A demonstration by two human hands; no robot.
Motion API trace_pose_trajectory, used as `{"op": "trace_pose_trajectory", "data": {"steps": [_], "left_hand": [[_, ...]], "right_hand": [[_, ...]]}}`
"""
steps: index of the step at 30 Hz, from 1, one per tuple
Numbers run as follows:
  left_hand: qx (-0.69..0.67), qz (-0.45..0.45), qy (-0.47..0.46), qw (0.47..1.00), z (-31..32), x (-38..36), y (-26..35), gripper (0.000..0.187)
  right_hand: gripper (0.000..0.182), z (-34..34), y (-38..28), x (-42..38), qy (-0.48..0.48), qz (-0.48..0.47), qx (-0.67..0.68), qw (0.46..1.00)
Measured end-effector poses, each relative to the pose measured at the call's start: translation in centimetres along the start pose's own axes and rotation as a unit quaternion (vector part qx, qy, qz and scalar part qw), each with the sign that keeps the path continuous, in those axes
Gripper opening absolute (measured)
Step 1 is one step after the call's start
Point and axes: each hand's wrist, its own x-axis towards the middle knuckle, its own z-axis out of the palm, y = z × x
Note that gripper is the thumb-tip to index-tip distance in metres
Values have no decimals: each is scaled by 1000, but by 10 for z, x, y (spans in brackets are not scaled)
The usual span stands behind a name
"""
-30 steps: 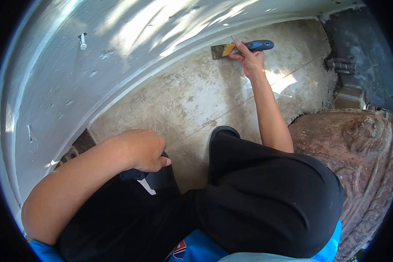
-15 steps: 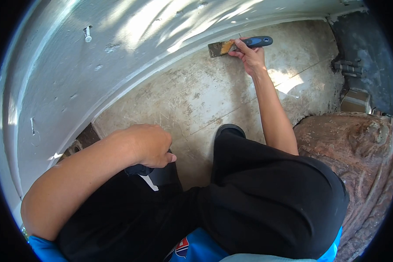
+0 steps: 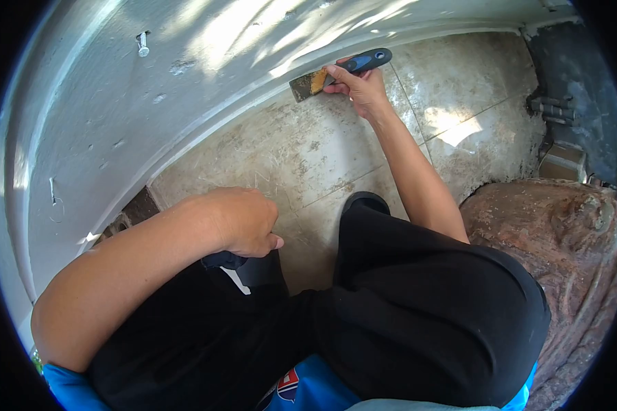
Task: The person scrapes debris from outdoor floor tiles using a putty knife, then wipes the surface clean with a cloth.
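My right hand (image 3: 360, 89) is closed round a putty knife (image 3: 365, 60), gripping it where the dark grey and blue handle meets the blade. Its wide blade, dirty and partly yellow, points left along the tiled floor (image 3: 336, 144), near the foot of the white wall. Whether the blade edge presses on the tile cannot be made out. My left hand (image 3: 243, 222) is bent over by my left knee with its fingers curled under and only the thumb tip showing. Dark material and a white strip (image 3: 236, 280) lie just beneath it; what the fingers hold, if anything, is hidden.
A pale curved wall (image 3: 151, 96) with a protruding white plug (image 3: 142, 44) runs along the left and far side. A large reddish-brown rough mass (image 3: 528, 219) stands at right. Behind it are pipe stubs (image 3: 554, 109) and a small box (image 3: 562, 163) by a dark wall.
My right hand and the putty knife have moved left along the base of the wall. The view has shifted slightly; my left hand stays by the knee.
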Motion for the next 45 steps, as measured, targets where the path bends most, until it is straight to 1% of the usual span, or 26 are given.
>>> {"op": "trace_pose_trajectory", "data": {"steps": [5,8,12,15,18,21,24,27,29,33,37,40,43,45], "left_hand": [[-5,1,1,1000,-2,-1,1,48],[-9,-3,10,1000,1,-4,-2,48],[-16,-5,4,1000,6,-3,-7,46],[-11,-2,1,1000,3,-2,-4,46],[-5,3,1,1000,-3,-2,0,46],[-5,-1,0,1000,-6,-4,1,46],[-19,1,9,1000,5,-4,-8,45],[-30,-3,-2,1000,11,-5,-12,44],[-29,-8,-12,999,14,-6,-13,44],[-14,-6,0,1000,12,-6,-11,44],[-21,-7,12,1000,13,-8,-12,45],[-39,-7,5,999,19,-10,-16,45],[-41,-4,-1,999,23,-8,-22,45],[-33,2,2,999,22,-5,-23,45]], "right_hand": [[23,9,-4,-8,-5,21,-12,1000],[22,-3,-12,-4,17,13,-25,999],[25,-7,-9,-6,37,11,-7,999],[21,16,1,-12,29,14,-8,999],[22,37,10,-18,5,7,-1,1000],[23,31,6,-14,-14,24,-16,1000],[24,19,-8,-13,9,44,-44,998],[23,20,1,-16,20,30,-24,999],[23,31,8,-19,17,24,-20,999],[23,58,18,-25,-8,29,-25,999],[22,51,8,-18,-17,48,-34,998],[23,27,-5,-13,27,11,-54,998],[23,25,-5,-17,36,8,-47,998],[24,38,4,-20,19,-1,-33,999]]}}
